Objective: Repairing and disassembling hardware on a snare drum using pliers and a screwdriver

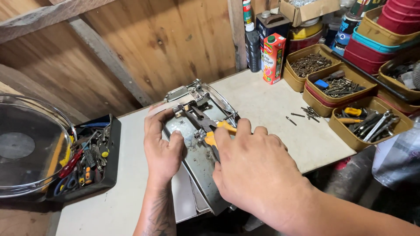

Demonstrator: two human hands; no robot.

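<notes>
A grey metal appliance part [199,164], a flat rectangular housing with brackets at its far end, lies on the white table [267,109]. My left hand [162,146] presses down on its left edge, fingers curled over the rim. My right hand [251,164] grips pliers with yellow handles [213,131]. The pliers' dark jaws reach toward a small metal fitting [179,109] near the part's far left corner.
A black tray of screwdrivers and hand tools [89,159] and a round glass plate [26,148] sit at left. Tan bins of screws, bits and wrenches [341,87] crowd the right. Bottles and a juice carton [273,59] stand against the wooden wall. Loose screws [306,113] lie nearby.
</notes>
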